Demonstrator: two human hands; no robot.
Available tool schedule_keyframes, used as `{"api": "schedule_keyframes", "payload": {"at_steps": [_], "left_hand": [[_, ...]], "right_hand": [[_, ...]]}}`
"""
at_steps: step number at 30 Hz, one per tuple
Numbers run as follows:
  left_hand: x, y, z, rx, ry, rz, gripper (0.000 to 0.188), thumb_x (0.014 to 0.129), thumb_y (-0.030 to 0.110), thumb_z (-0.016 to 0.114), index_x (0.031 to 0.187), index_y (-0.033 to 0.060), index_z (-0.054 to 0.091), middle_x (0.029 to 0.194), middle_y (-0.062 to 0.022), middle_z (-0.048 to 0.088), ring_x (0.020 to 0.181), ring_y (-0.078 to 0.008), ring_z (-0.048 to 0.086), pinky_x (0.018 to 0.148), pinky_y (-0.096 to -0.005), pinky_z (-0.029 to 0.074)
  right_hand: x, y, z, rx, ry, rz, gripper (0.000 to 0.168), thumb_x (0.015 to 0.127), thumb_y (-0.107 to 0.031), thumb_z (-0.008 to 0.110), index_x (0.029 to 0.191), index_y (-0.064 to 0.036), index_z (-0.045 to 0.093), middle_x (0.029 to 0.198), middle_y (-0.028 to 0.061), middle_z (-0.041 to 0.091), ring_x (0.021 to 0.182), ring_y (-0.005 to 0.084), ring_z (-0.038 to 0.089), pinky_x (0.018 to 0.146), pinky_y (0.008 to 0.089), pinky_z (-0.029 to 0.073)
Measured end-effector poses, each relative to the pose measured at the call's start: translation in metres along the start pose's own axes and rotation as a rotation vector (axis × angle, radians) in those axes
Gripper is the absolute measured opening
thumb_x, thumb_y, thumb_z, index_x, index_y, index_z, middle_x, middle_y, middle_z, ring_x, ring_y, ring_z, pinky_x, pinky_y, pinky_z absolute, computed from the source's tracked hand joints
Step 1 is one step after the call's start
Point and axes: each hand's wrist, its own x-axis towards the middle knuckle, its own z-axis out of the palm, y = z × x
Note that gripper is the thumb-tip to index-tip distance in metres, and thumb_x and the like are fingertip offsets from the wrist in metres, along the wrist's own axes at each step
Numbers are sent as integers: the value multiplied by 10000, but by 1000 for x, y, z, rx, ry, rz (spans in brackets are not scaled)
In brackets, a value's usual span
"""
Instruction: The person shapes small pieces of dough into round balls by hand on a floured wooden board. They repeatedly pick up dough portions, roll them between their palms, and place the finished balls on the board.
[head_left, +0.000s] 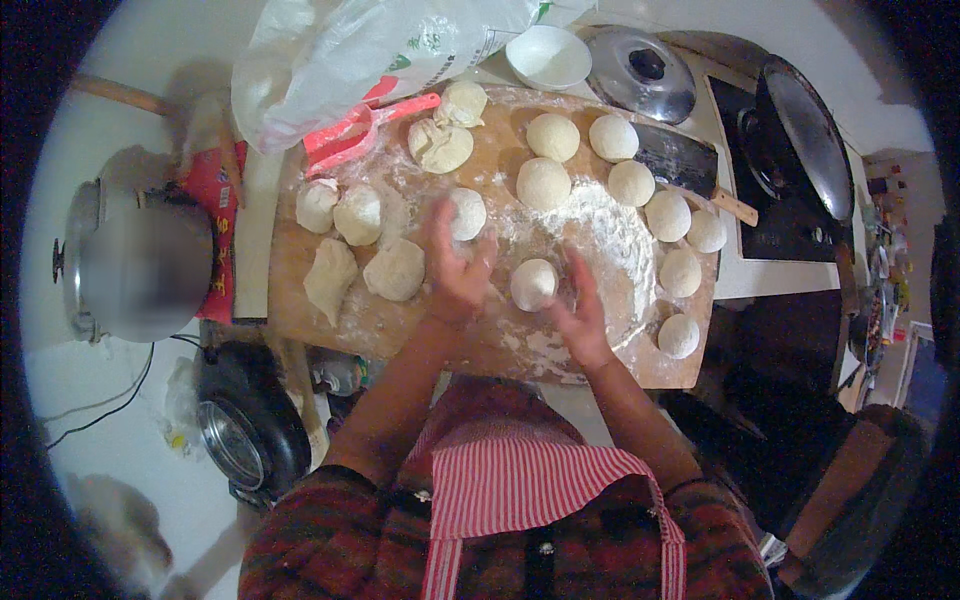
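Observation:
My left hand (459, 274) reaches over the middle of a floured wooden board (390, 337), fingers and thumb apart and somewhat blurred. Its fingers overlap the left side of a round dough ball (469, 214); whether they touch it is unclear. Just right of a second smooth dough ball (534, 286) is my right hand (581, 319), with its fingers spread and its thumb close to the ball's lower edge. Left of my left hand lie rougher dough pieces (394, 270) and an uneven, elongated one (331, 279). Several rounded dough balls (667, 216) line the board's right side around loose white flour (611, 225).
A red scoop (345, 142) lies by a large plastic bag (352, 67). Behind the board are a white bowl (548, 58) and a metal pot lid (641, 75). A cleaver (675, 159) rests at the back right, beside a black cooktop (787, 244) with a wok (806, 139).

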Motion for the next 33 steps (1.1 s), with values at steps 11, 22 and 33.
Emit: {"api": "schedule_keyframes", "payload": {"at_steps": [11, 22, 33], "left_hand": [[14, -25, -23, 208, -138, -140, 736, 675, 153, 738, 1295, -3, 372, 1297, -236, 412, 1175, -386, 427, 984, -445, 355], [-67, 1, -36, 168, -458, -111, 695, 678, 133, 729, 1265, -7, 384, 1266, -236, 441, 1178, -399, 419, 993, -441, 340], [-83, -7, 33, -323, -196, -323, 512, 920, 250, 400, 1330, -43, 309, 1345, -217, 368, 1259, -334, 348, 1057, -394, 248]], "right_hand": [[37, -1, 18, -187, 31, 16, 606, 662, -48, 734, 1207, -28, 470, 1210, 183, 489, 1166, 306, 455, 984, 365, 372], [122, -6, 89, -524, -304, -387, 668, 709, -67, 710, 1304, -62, 406, 1275, 143, 463, 1187, 248, 440, 1000, 356, 343], [16, 16, 37, -1, -32, 39, 470, 956, -294, 357, 1319, 2, 394, 1364, 159, 396, 1288, 252, 333, 1075, 344, 230]]}}
